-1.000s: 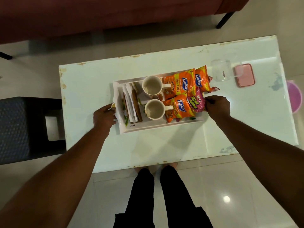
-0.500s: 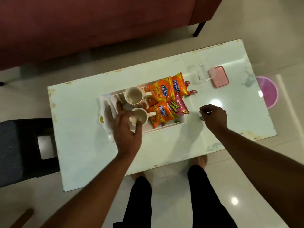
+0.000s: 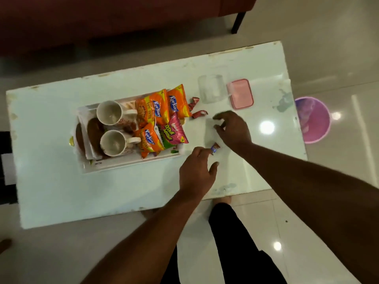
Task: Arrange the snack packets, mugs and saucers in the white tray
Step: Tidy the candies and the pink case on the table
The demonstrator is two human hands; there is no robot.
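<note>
The white tray point(image 3: 131, 163) sits on the left half of the white table point(image 3: 51, 181). It holds two empty mugs point(image 3: 111, 113) point(image 3: 113, 143), brown saucers point(image 3: 93, 128) with napkins at its left end, several orange snack packets point(image 3: 155, 108) and a pink packet point(image 3: 174, 132). Two small red candies point(image 3: 193, 102) point(image 3: 200, 114) lie on the table just right of the tray. My left hand point(image 3: 196, 173) is right of the tray's front corner, its index fingertip touching a small dark wrapped candy point(image 3: 215, 148). My right hand point(image 3: 233, 128) hovers beyond that candy, fingers spread and curled, holding nothing.
A clear plastic box point(image 3: 211, 89) and its pink lid point(image 3: 240, 94) stand at the table's back right. A pink bin point(image 3: 312, 119) is on the floor past the right edge. A red sofa point(image 3: 123, 17) runs behind the table, and a dark stool point(image 3: 4, 160) stands at the left.
My left hand left the mugs in the tray and swung right to the small dark candy. My right hand opened and shifted slightly toward the back. Small candies now show on the table.
</note>
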